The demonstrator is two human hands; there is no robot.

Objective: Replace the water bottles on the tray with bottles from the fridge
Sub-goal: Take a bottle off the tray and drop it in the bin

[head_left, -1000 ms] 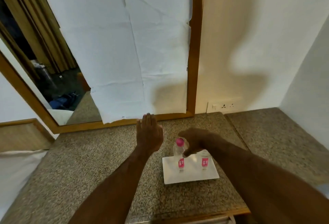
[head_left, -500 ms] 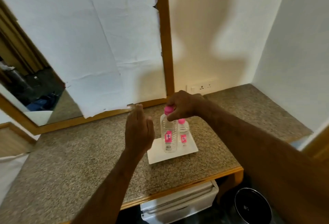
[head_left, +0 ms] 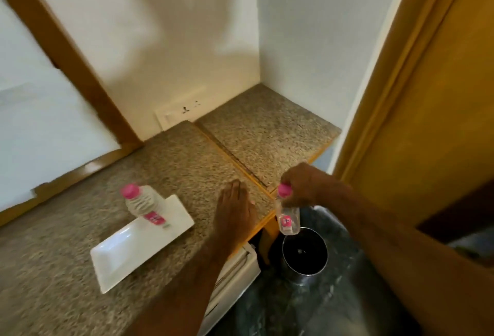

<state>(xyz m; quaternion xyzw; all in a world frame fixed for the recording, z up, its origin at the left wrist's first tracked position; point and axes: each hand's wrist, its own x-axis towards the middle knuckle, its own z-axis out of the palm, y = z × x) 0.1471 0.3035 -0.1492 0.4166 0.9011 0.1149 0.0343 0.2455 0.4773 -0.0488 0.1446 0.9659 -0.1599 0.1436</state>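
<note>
A white rectangular tray (head_left: 125,250) lies on the speckled granite counter (head_left: 53,269). One clear water bottle (head_left: 143,204) with a pink cap and pink label stands at the tray's far end. My right hand (head_left: 304,186) grips a second clear bottle (head_left: 288,218) by its pink cap. That bottle hangs past the counter's edge, just above the black bin (head_left: 304,253). My left hand (head_left: 235,210) hovers flat over the counter near its right edge, fingers together and holding nothing.
A white fridge or drawer front (head_left: 235,277) sits under the counter. A lower granite shelf (head_left: 267,135) fills the corner, with a wall socket (head_left: 179,114) behind it. A wooden door (head_left: 427,95) stands at the right, and a paper-covered mirror (head_left: 40,108) at the left. The floor is dark.
My right hand has lifted one bottle off the tray and carried it right, out over the bin. The view has swung right. My left hand has stayed over the counter.
</note>
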